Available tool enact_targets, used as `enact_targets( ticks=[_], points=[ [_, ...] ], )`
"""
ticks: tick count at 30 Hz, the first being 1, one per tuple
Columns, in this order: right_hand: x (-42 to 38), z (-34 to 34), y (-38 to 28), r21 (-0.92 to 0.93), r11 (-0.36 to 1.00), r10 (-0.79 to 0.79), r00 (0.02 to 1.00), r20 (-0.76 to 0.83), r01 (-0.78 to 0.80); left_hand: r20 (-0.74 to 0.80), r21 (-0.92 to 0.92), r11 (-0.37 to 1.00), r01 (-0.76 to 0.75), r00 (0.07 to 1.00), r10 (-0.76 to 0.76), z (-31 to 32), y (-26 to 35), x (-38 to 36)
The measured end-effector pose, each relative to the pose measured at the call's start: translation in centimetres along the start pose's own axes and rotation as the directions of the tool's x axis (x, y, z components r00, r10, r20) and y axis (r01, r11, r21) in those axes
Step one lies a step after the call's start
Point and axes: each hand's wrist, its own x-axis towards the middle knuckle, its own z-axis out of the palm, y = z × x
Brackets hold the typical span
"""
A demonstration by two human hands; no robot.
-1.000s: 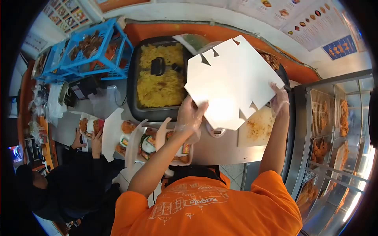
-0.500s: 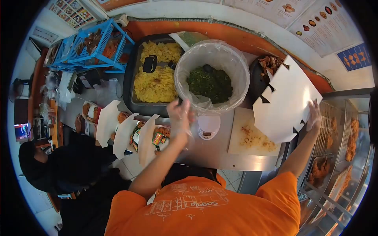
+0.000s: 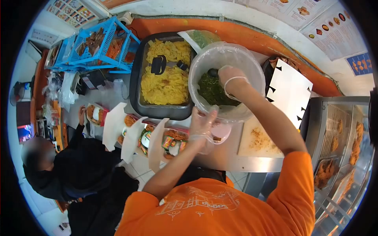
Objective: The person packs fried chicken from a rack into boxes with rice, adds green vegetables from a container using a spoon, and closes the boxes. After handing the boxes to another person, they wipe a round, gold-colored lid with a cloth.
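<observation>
My right hand [image 3: 232, 80] reaches inside the plastic-lined tub [image 3: 252, 63], at the dark green leafy food [image 3: 210, 88]. Its fingers are hidden by the hand itself, beside a dark rounded utensil end [image 3: 213, 72]. In a clear glove, my left hand [image 3: 203, 122] is raised with its fingers apart near the tub's front rim, over part of the white scale [image 3: 221, 133]. Left of the tub, a black tray [image 3: 136, 84] holds yellow food [image 3: 165, 84] and a black handle [image 3: 158, 64].
Open boxes of food [image 3: 173, 143] line the counter's front left, near a co-worker in black [image 3: 86, 165]. A white die-cut board [image 3: 289, 92] leans at the right, behind a crumb-covered cutting board [image 3: 256, 143]. Blue baskets [image 3: 104, 45] stand back left; a glass cabinet [image 3: 338, 137] stands right.
My right hand has let go of the white board and moved left into the tub. The board now rests farther back. My left hand has shifted slightly right and down.
</observation>
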Motion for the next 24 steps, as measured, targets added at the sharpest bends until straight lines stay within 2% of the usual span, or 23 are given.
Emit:
enact_targets(
  ticks=[1,2,3,4,7,9,13,15,17,19,20,21,23,24],
  points=[
    [1.4,1.4,-0.1,0.012,1.0,0.012,1.0,-0.006,-0.012,-0.026,-0.041,0.999,0.003,1.0,-0.004,0.0,-0.4,-0.2],
    [2.5,2.6,0.1,-0.091,0.996,0.022,0.999,0.048,-0.017,-0.016,-0.028,1.0,0.004,1.0,-0.005,0.1,-0.7,-0.2],
    [3.0,2.9,0.1,-0.196,0.98,0.036,0.993,0.108,-0.014,-0.017,-0.099,0.995,0.0,1.0,-0.002,0.1,-1.0,-0.2],
    [3.1,3.3,0.2,-0.195,0.981,0.043,0.992,0.116,-0.019,-0.024,-0.176,0.984,0.001,1.0,-0.005,0.0,-1.2,-0.3],
    [2.3,2.9,0.0,-0.295,0.954,-0.016,0.992,0.126,0.053,0.018,-0.223,0.974,-0.022,0.999,0.027,-0.1,-1.3,-0.3],
    [1.4,2.5,-0.2,-0.116,0.993,0.004,0.998,-0.065,-0.012,0.035,-0.243,0.97,-0.017,0.999,0.026,-0.1,-0.9,-0.3],
    [0.0,3.5,-2.3,-0.048,0.997,0.057,0.998,0.015,-0.057,0.04,-0.235,0.971,-0.04,0.998,0.05,-0.2,-1.0,-0.1],
    [-1.1,2.3,-4.1,0.104,0.993,-0.081,0.944,0.32,0.05,0.057,-0.243,0.969,-0.039,0.997,0.054,-0.1,-0.3,-0.3],
    [-1.8,1.1,-4.2,0.178,0.979,-0.155,0.936,0.316,0.102,0.073,-0.248,0.968,-0.041,0.996,0.06,-0.4,-0.1,-0.3],
    [-2.1,1.3,-2.0,0.218,0.935,-0.323,0.928,0.187,0.281,0.107,-0.182,0.983,-0.032,0.993,0.052,-0.9,-0.4,-0.1],
    [-2.6,1.1,-0.7,0.319,0.907,-0.325,0.939,0.113,0.275,0.1,-0.185,0.982,-0.036,0.994,0.055,-1.1,-0.4,-0.1],
    [-2.9,0.9,0.2,0.316,0.906,-0.331,0.937,0.11,0.283,0.081,-0.114,0.993,-0.004,0.997,0.013,-1.3,-0.3,-0.1],
    [-3.4,0.5,1.7,0.576,0.803,-0.301,0.938,0.172,0.153,0.058,-0.047,0.999,0.024,0.998,-0.021,-1.7,0.4,-0.2],
    [-4.0,0.0,2.2,0.664,0.746,-0.253,0.94,0.23,0.038,-0.013,0.145,0.983,-0.115,0.993,0.118,-1.9,1.1,-0.4]
  ],
)
